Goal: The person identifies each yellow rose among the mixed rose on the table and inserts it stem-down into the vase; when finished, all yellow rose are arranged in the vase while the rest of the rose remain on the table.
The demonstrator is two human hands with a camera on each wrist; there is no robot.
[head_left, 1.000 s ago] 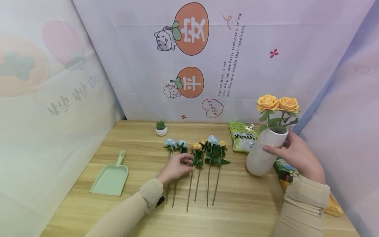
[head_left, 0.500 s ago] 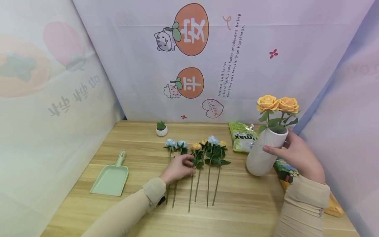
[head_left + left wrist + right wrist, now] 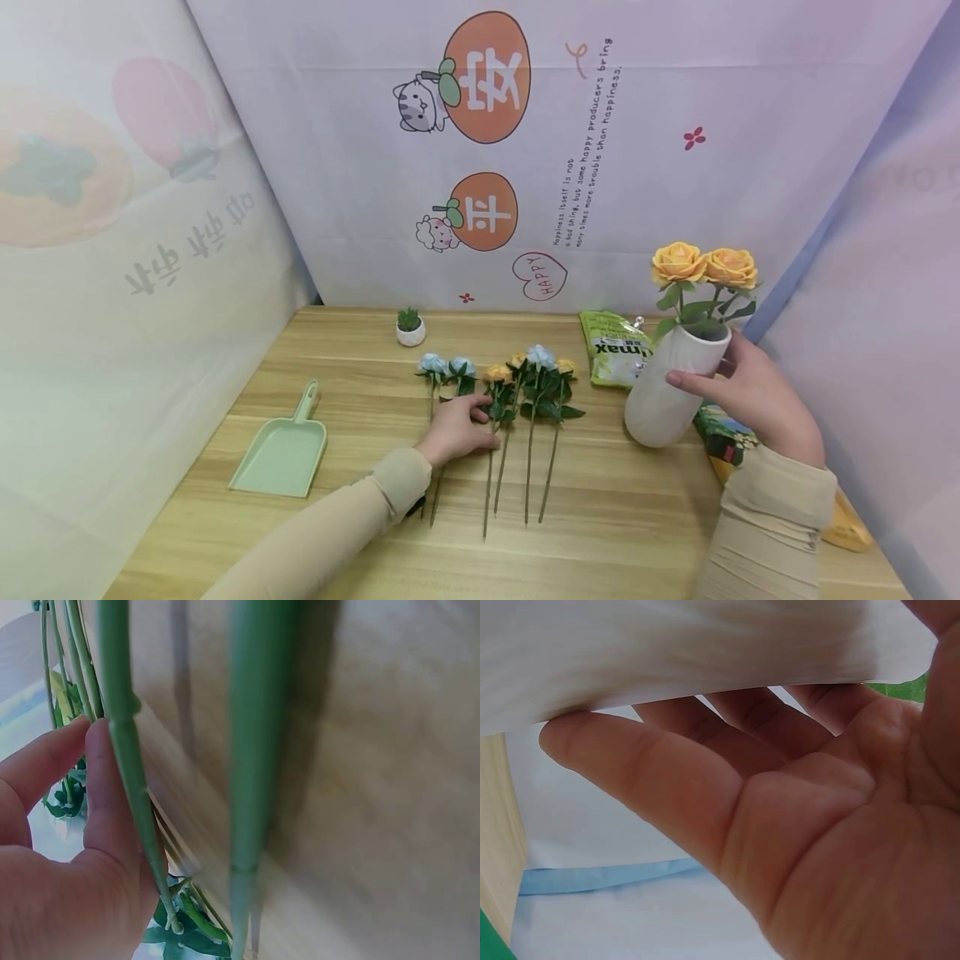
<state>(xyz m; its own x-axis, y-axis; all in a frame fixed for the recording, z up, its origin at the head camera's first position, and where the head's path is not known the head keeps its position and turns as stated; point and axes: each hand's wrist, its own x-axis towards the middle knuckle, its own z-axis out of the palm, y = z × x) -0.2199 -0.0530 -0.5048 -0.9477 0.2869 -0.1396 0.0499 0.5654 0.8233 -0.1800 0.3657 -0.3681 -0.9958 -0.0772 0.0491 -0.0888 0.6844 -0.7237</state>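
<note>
My left hand (image 3: 455, 429) pinches the stem of a yellow artificial rose (image 3: 497, 373) between thumb and fingers; in the left wrist view, thumb and fingertip meet at a green stem (image 3: 84, 667). That rose lies in a row on the table with several others. Two blue roses (image 3: 432, 363) lie just left, their stems partly behind the hand. To the right are a larger blue rose (image 3: 540, 357) and more yellow ones. My right hand (image 3: 765, 400) grips a white vase (image 3: 667, 396), tilted, thumb in front and other fingers behind. Two yellow roses (image 3: 678, 264) stand in it.
A green dustpan (image 3: 281, 454) lies on the left of the wooden table (image 3: 600, 533). At the back stand a small potted succulent (image 3: 409, 328) and a green packet (image 3: 617, 350). A yellow packet (image 3: 847, 525) lies partly behind the right forearm. Printed cloth walls enclose the table.
My left hand has shifted slightly right and nearer to me, and the lower end of the yellow rose's stem has swung a little right. The right hand and vase stay put.
</note>
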